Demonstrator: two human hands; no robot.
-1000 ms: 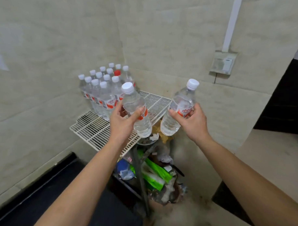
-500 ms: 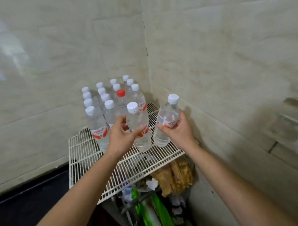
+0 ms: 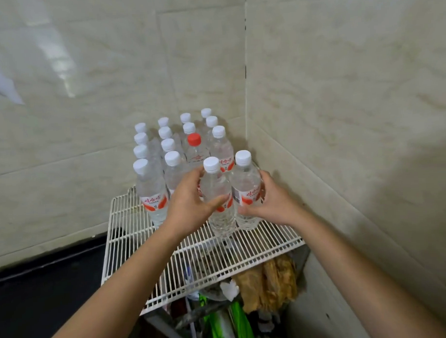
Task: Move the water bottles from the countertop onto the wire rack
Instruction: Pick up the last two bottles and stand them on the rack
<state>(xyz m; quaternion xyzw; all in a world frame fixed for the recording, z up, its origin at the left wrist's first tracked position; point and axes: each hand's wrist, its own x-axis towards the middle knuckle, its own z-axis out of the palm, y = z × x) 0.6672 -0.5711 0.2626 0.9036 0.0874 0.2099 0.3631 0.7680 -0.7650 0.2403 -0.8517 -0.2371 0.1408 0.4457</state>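
Observation:
A white wire rack [image 3: 133,237] stands in the tiled corner. Several clear water bottles with white caps and red labels stand on its back half, one of them a red-capped bottle [image 3: 194,151]. My left hand [image 3: 190,205] is wrapped around a white-capped bottle [image 3: 218,219] whose base rests on the rack wires. My right hand [image 3: 273,202] grips a second bottle [image 3: 246,183] right beside it, also upright on the rack. The two held bottles touch each other in front of the group.
Tiled walls close the corner behind and to the right. Under the rack lie a brown bag [image 3: 269,283], green packaging [image 3: 237,325] and other clutter. A dark surface [image 3: 39,301] lies to the left of the rack.
Both hands moved forward and down with their bottles, from held in the air to standing on the rack beside the group. The view turned toward the corner.

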